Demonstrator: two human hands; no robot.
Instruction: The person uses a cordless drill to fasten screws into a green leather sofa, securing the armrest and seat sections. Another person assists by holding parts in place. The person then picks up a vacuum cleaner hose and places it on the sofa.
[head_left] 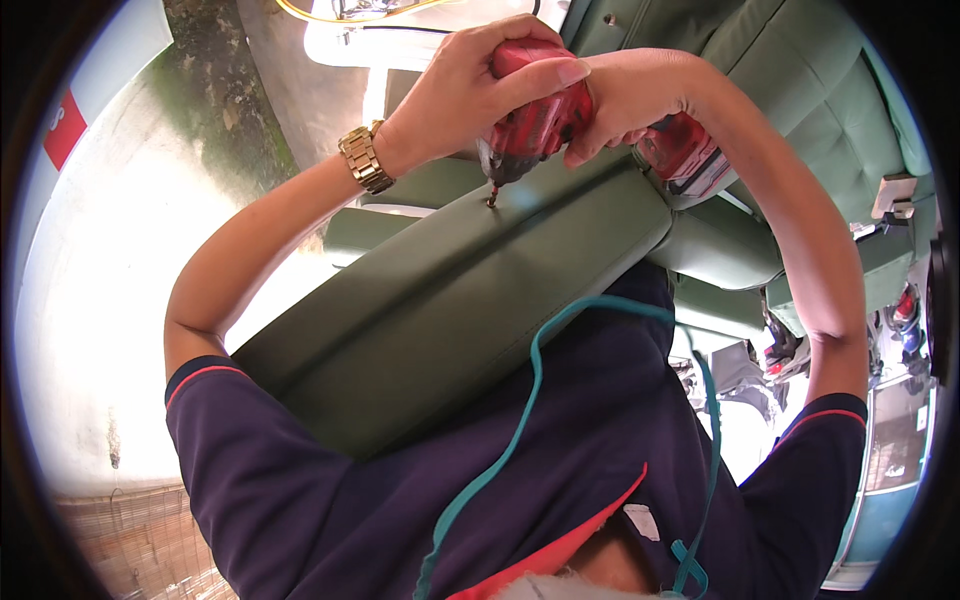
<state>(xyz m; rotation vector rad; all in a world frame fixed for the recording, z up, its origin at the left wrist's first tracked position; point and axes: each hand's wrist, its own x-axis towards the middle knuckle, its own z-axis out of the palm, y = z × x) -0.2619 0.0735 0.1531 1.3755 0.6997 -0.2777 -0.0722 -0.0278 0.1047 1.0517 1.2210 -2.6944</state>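
A red and black cordless drill [538, 128] points down at the far end of a long green upholstered cushion [450, 310]. My right hand [640, 90] is wrapped round its handle, with the battery end showing behind my wrist. Over the back of the drill's body lies my left hand [450, 95], closed against the red housing, its thumb along the side facing me. The drill's bit meets a small screw or fitting [491, 203] at the cushion's surface; how deep it sits I cannot tell. A gold watch [366, 158] is on my left wrist.
More green upholstered seating [810, 130] stands at the far right. A teal strap [530, 390] hangs across my dark shirt near the cushion. Yellow cable [400, 10] runs along the far edge. At the left is a pale, stained floor [100, 330].
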